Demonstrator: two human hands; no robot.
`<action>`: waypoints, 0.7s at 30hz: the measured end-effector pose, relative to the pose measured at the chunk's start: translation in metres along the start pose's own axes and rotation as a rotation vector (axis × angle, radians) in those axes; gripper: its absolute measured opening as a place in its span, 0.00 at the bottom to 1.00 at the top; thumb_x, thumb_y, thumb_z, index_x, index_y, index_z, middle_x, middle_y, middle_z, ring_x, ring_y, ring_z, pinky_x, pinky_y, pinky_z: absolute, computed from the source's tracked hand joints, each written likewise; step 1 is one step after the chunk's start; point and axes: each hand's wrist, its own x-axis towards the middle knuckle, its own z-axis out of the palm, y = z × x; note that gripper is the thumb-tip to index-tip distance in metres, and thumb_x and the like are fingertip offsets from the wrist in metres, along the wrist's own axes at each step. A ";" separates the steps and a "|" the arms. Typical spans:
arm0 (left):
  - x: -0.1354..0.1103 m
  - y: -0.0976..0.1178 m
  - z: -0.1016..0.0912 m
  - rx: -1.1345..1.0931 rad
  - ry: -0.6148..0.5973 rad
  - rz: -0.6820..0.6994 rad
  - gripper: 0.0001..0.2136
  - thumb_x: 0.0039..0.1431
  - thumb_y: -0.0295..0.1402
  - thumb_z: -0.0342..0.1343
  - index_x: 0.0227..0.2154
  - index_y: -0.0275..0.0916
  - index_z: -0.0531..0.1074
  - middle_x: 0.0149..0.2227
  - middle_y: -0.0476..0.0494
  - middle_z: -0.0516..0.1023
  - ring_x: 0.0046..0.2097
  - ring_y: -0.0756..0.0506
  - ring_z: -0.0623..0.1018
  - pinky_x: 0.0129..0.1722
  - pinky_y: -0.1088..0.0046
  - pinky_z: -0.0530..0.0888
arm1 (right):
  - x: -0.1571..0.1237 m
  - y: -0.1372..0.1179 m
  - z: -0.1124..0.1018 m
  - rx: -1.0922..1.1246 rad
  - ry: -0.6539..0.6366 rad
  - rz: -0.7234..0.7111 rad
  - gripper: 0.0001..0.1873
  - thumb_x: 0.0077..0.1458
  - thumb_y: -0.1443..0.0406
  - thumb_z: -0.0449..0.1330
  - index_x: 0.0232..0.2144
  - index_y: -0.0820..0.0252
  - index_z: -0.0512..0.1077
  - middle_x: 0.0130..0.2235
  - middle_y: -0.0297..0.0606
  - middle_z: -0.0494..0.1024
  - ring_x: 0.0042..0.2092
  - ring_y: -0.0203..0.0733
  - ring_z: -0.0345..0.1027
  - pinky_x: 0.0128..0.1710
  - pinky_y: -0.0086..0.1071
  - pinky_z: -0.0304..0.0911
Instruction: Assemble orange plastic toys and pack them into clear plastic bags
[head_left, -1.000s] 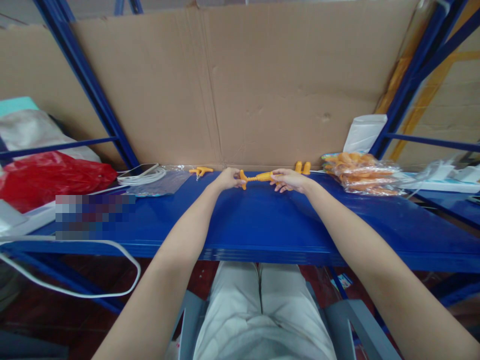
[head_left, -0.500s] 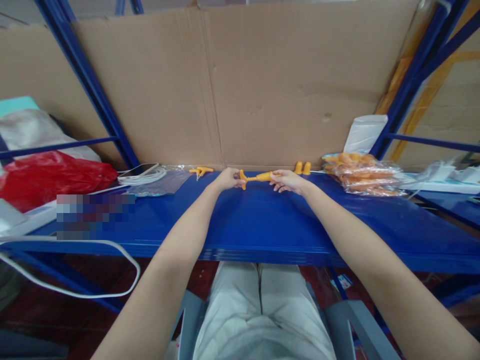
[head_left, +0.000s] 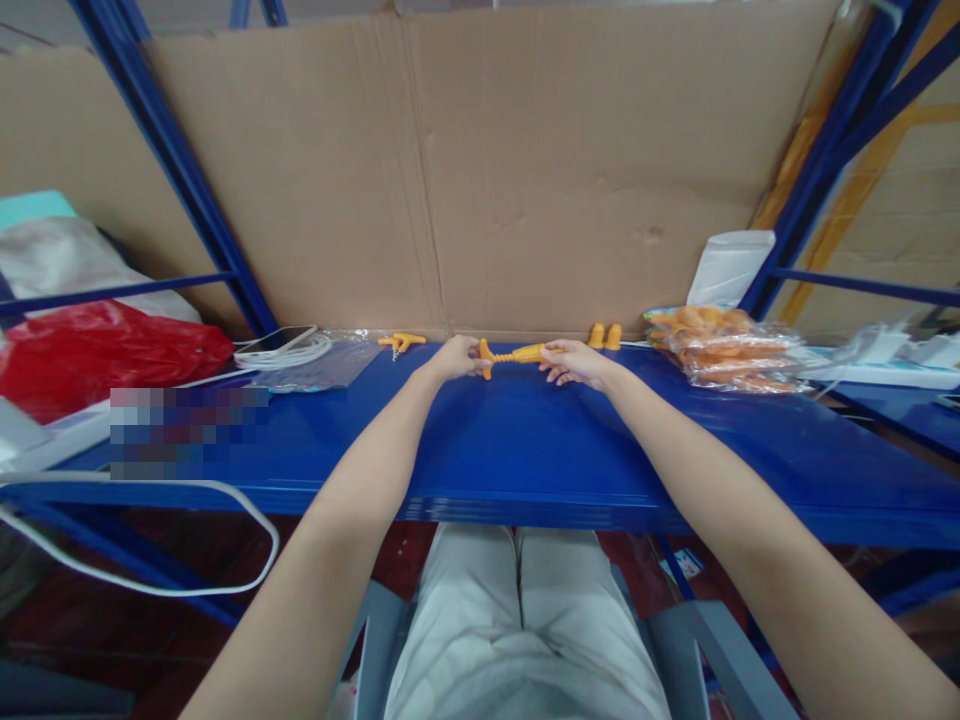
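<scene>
Both hands hold one small orange plastic tool (head_left: 514, 355) just above the far part of the blue shelf (head_left: 525, 450). My left hand (head_left: 457, 357) is closed on its T-shaped end. My right hand (head_left: 574, 361) pinches the thicker end, fingers curled. A second orange T-shaped piece (head_left: 401, 342) lies on the shelf to the left. Two little orange caps (head_left: 604, 335) stand by the cardboard wall (head_left: 487, 180), just right of my right hand.
A clear bag of orange parts (head_left: 724, 348) lies at the right, with a white pouch (head_left: 727, 265) behind it. At the left are a phone with white cable (head_left: 289, 348), a clear plastic bag (head_left: 322, 365) and a red bag (head_left: 97, 355). Blue rack posts (head_left: 187, 190) flank the shelf.
</scene>
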 end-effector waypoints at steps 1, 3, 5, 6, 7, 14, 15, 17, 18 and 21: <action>-0.001 0.002 0.001 0.012 0.002 -0.003 0.05 0.50 0.21 0.62 0.29 0.32 0.72 0.26 0.47 0.77 0.27 0.51 0.77 0.32 0.72 0.76 | 0.000 0.000 0.000 -0.005 0.002 0.001 0.11 0.62 0.66 0.56 0.47 0.61 0.67 0.31 0.35 0.75 0.22 0.27 0.67 0.20 0.19 0.62; -0.003 0.006 0.002 0.044 0.009 -0.002 0.04 0.52 0.20 0.61 0.28 0.32 0.71 0.25 0.47 0.77 0.26 0.52 0.77 0.30 0.75 0.75 | 0.000 0.000 0.000 -0.013 0.007 0.001 0.11 0.62 0.66 0.56 0.47 0.61 0.67 0.32 0.36 0.76 0.22 0.27 0.66 0.20 0.19 0.62; -0.006 0.009 0.003 0.072 0.011 0.003 0.03 0.53 0.20 0.59 0.28 0.31 0.71 0.24 0.47 0.76 0.25 0.53 0.76 0.29 0.77 0.74 | 0.000 0.000 0.001 -0.019 0.013 -0.003 0.11 0.62 0.66 0.56 0.47 0.62 0.67 0.33 0.37 0.76 0.23 0.27 0.67 0.20 0.20 0.62; -0.006 0.010 0.003 0.081 0.009 0.006 0.03 0.53 0.20 0.59 0.28 0.31 0.71 0.24 0.47 0.77 0.25 0.53 0.76 0.28 0.77 0.73 | 0.000 0.000 0.001 -0.020 0.014 -0.005 0.11 0.62 0.66 0.55 0.47 0.62 0.67 0.33 0.37 0.76 0.23 0.28 0.67 0.21 0.20 0.62; -0.007 0.010 0.003 0.085 0.004 0.011 0.03 0.53 0.21 0.59 0.28 0.31 0.71 0.24 0.47 0.77 0.25 0.53 0.76 0.28 0.78 0.73 | 0.000 0.000 0.001 -0.021 0.014 -0.007 0.11 0.63 0.66 0.55 0.47 0.62 0.67 0.33 0.38 0.76 0.23 0.28 0.67 0.21 0.21 0.62; -0.003 0.005 0.003 0.101 0.001 0.048 0.08 0.51 0.31 0.64 0.28 0.32 0.72 0.24 0.45 0.78 0.24 0.53 0.76 0.27 0.78 0.73 | 0.002 0.002 0.000 -0.022 0.015 -0.012 0.11 0.63 0.66 0.55 0.47 0.61 0.68 0.32 0.37 0.76 0.23 0.28 0.67 0.21 0.21 0.62; -0.003 0.005 0.004 0.111 0.013 0.046 0.09 0.51 0.32 0.65 0.27 0.33 0.72 0.24 0.45 0.78 0.24 0.53 0.76 0.26 0.78 0.73 | 0.002 0.002 0.000 -0.022 0.015 -0.012 0.11 0.63 0.66 0.55 0.47 0.61 0.68 0.32 0.37 0.76 0.23 0.28 0.67 0.21 0.21 0.62; -0.004 0.006 0.006 0.125 0.037 0.043 0.10 0.50 0.33 0.65 0.26 0.33 0.71 0.23 0.46 0.78 0.24 0.52 0.76 0.26 0.77 0.72 | 0.002 0.002 0.000 -0.022 0.016 -0.014 0.11 0.62 0.66 0.56 0.47 0.62 0.68 0.32 0.37 0.76 0.22 0.28 0.67 0.21 0.21 0.62; -0.005 0.008 0.007 0.130 0.048 0.042 0.10 0.50 0.34 0.65 0.26 0.33 0.71 0.23 0.46 0.78 0.24 0.52 0.75 0.25 0.77 0.71 | 0.003 0.002 0.000 -0.022 0.017 -0.014 0.11 0.62 0.65 0.56 0.47 0.62 0.68 0.32 0.37 0.76 0.22 0.28 0.67 0.21 0.21 0.62; -0.007 0.012 0.009 0.157 0.080 0.039 0.11 0.49 0.34 0.66 0.25 0.33 0.70 0.22 0.47 0.77 0.23 0.52 0.74 0.24 0.78 0.70 | 0.003 0.002 0.000 -0.019 0.017 -0.010 0.12 0.62 0.66 0.56 0.47 0.62 0.68 0.31 0.36 0.75 0.22 0.28 0.67 0.21 0.21 0.62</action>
